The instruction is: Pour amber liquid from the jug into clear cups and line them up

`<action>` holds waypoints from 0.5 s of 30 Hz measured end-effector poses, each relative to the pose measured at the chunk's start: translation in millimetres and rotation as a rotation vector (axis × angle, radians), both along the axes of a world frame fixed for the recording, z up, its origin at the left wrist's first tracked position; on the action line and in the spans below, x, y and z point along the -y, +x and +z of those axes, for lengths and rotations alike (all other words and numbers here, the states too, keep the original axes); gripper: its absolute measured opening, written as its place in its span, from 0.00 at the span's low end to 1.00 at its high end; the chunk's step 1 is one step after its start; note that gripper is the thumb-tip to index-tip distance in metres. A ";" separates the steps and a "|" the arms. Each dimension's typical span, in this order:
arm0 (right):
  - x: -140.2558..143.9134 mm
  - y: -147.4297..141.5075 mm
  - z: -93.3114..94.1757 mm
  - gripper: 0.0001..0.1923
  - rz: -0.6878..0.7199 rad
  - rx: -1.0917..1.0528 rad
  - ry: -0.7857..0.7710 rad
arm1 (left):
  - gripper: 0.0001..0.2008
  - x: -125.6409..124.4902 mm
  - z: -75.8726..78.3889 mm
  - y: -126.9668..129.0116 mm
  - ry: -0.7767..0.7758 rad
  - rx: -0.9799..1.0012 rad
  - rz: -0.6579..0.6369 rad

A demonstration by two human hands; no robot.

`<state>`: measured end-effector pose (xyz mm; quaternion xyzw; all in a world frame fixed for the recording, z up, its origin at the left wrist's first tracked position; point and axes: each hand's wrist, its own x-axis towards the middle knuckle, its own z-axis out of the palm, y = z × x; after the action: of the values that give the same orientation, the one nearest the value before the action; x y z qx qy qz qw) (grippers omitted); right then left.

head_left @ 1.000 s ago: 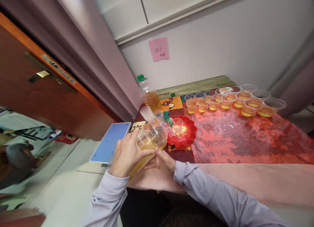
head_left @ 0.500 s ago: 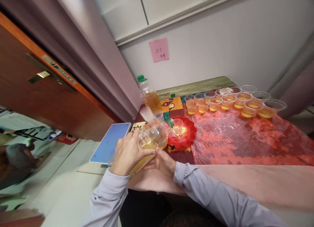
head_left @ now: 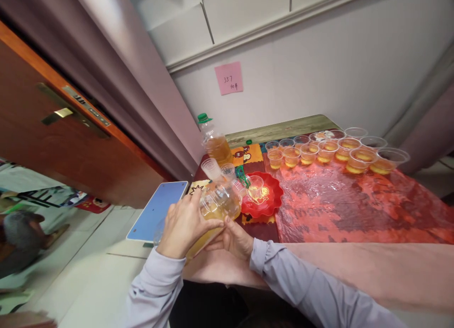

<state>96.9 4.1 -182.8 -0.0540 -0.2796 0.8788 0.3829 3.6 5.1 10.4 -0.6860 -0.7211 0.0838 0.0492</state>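
Note:
Both hands hold a large clear bottle (head_left: pixel 217 206) of amber liquid, tilted on its side with its neck toward a red scalloped plate (head_left: pixel 271 201). My left hand (head_left: pixel 182 225) grips the bottle's body from above. My right hand (head_left: pixel 230 238) supports it from below. A small clear cup (head_left: pixel 255 185) stands on the plate, just beyond the bottle's mouth, with a little amber liquid in it. Two stacks of unfilled clear cups (head_left: pixel 212 168) lean beside the plate.
A second bottle with a green cap (head_left: pixel 213 141) stands at the table's back left. Several cups of amber liquid (head_left: pixel 335 149) line the back of the red plastic sheet (head_left: pixel 354 205). A blue tablet (head_left: pixel 158 210) lies left of the table; a wooden door (head_left: pixel 53 129) is further left.
The view has shifted slightly, so everything sits a little lower. The hands and the tilted bottle keep nearly the same pose over the plate.

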 end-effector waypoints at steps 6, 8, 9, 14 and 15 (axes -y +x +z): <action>-0.1 1.4 3.6 0.47 0.005 -0.004 0.015 | 0.39 -0.3 0.9 1.3 0.004 -0.006 -0.006; -0.2 2.3 5.4 0.48 0.004 0.004 0.012 | 0.40 -0.5 2.7 3.0 -0.009 -0.011 0.001; -0.3 2.7 6.1 0.48 0.005 0.007 0.011 | 0.40 -0.5 3.6 3.9 -0.013 -0.011 0.003; -0.2 4.3 7.9 0.48 0.022 0.003 0.017 | 0.41 -0.8 4.6 5.5 -0.006 -0.008 -0.011; -0.2 4.3 7.8 0.48 0.025 0.003 0.019 | 0.41 -0.9 3.9 5.2 0.001 -0.010 -0.013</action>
<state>101.2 4.3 -175.1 -0.0484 -0.2890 0.8808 0.3718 8.7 6.0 14.4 -0.6902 -0.7164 0.0866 0.0538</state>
